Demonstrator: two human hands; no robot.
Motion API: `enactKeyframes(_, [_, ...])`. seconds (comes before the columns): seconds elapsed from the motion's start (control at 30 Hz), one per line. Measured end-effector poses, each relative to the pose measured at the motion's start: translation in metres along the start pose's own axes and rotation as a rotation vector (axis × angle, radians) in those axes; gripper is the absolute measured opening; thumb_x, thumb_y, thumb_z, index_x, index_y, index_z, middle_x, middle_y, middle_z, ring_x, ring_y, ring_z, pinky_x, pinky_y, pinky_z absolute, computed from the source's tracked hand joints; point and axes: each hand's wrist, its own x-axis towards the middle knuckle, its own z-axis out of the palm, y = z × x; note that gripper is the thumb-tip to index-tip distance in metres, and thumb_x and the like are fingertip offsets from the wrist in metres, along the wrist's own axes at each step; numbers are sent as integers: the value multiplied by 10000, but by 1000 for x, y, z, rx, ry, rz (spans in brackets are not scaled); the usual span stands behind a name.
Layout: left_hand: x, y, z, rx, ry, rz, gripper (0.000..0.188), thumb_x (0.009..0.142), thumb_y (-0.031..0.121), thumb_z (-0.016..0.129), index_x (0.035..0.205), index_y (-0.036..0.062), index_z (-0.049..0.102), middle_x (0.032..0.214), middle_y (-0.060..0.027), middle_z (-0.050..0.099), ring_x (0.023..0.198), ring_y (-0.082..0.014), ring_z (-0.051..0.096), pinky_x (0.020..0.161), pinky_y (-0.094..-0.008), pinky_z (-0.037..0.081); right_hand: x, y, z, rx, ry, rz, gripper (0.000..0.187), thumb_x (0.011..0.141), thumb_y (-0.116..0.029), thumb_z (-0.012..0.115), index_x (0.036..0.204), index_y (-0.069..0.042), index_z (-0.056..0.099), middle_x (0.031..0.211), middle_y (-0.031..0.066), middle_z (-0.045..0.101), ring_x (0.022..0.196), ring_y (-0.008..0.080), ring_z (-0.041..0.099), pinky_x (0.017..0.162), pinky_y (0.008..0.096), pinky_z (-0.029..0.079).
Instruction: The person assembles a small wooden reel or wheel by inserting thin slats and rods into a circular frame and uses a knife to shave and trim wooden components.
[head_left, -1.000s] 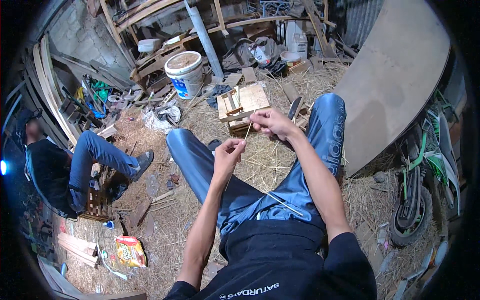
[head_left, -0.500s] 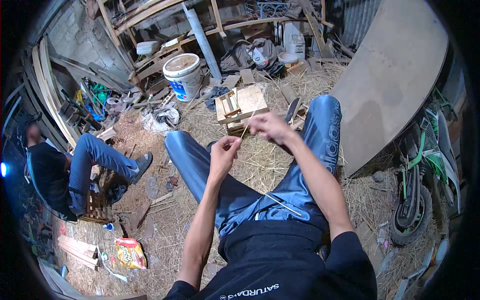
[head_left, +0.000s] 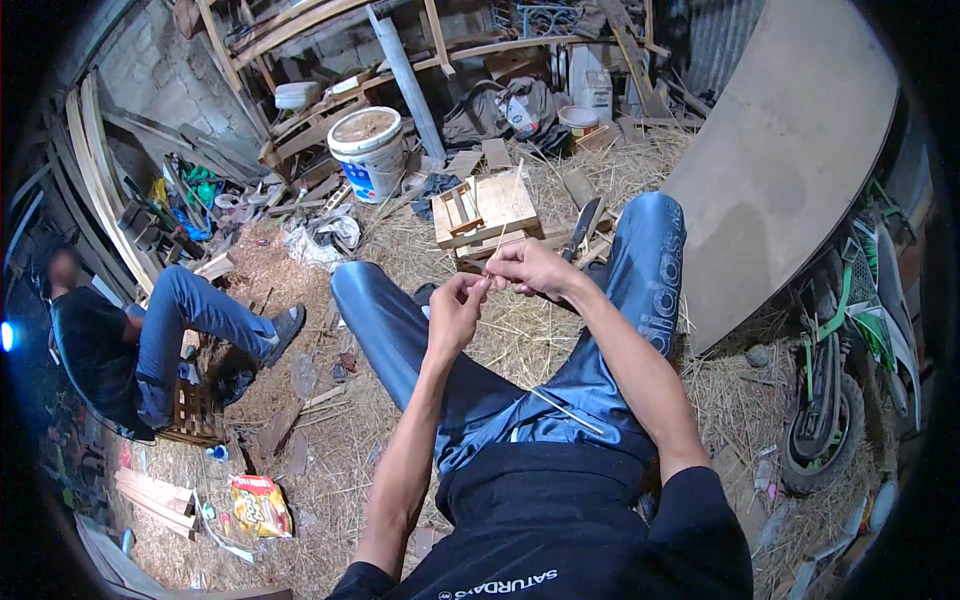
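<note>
Between my knees, a thin pale straw-like stalk (head_left: 501, 238) points up and away from my fingers. My left hand (head_left: 457, 312) pinches its near end. Right beside it, my right hand (head_left: 535, 268) is closed on the same stalk, the fingertips of both hands nearly touching. Just beyond them stands a low wooden box (head_left: 505, 200) with a small wooden frame (head_left: 460, 207) on top. A dark flat blade (head_left: 581, 226) leans near my right knee. Across my lap lies a thin pale strip or cord (head_left: 567, 411).
A person (head_left: 95, 340) sits at the left by a slatted crate (head_left: 193, 410). A white bucket (head_left: 368, 155) stands beyond the box. At right are a large leaning board (head_left: 790, 150) and a green-and-white motorbike (head_left: 850, 330). Straw covers the floor; a red-yellow snack bag (head_left: 262, 506) lies lower left.
My right hand has come down and in toward my left hand, and its fingers have closed on the stalk. The left hand has barely shifted.
</note>
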Motion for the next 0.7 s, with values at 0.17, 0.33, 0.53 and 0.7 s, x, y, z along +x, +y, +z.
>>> enactKeyframes(0.17, [-3, -1, 0, 83, -26, 25, 190, 865, 165, 614, 868, -24, 637, 589, -8, 535, 526, -63, 447, 485, -252, 377, 5, -4, -38, 105, 269, 18, 216, 893, -210, 595, 895, 0, 645, 667, -4, 571, 459, 32, 406, 397, 175, 302])
enactKeyframes(0.33, [-8, 0, 0, 186, -48, 78, 175, 876, 175, 611, 909, 3, 618, 630, 9, 546, 514, -47, 451, 455, -221, 363, 5, -4, -47, 121, 255, 76, 250, 883, -244, 611, 835, 0, 632, 640, -3, 565, 444, 34, 393, 377, 202, 291])
enactKeyframes(0.53, [-10, 3, 0, 150, 7, 40, 189, 846, 165, 625, 854, -23, 639, 584, -40, 555, 541, -80, 467, 513, -265, 404, 1, -10, -37, -25, 213, 60, 235, 883, -231, 607, 809, -9, 633, 642, 5, 577, 447, 41, 400, 385, 213, 297])
enactKeyframes(0.7, [-11, -5, -4, 177, 14, 111, 177, 841, 157, 627, 844, -19, 641, 586, -53, 567, 543, -90, 485, 515, -267, 409, 4, 3, -23, 24, 286, 61, 161, 900, -128, 541, 863, -9, 644, 720, 35, 607, 455, 39, 411, 378, 189, 301])
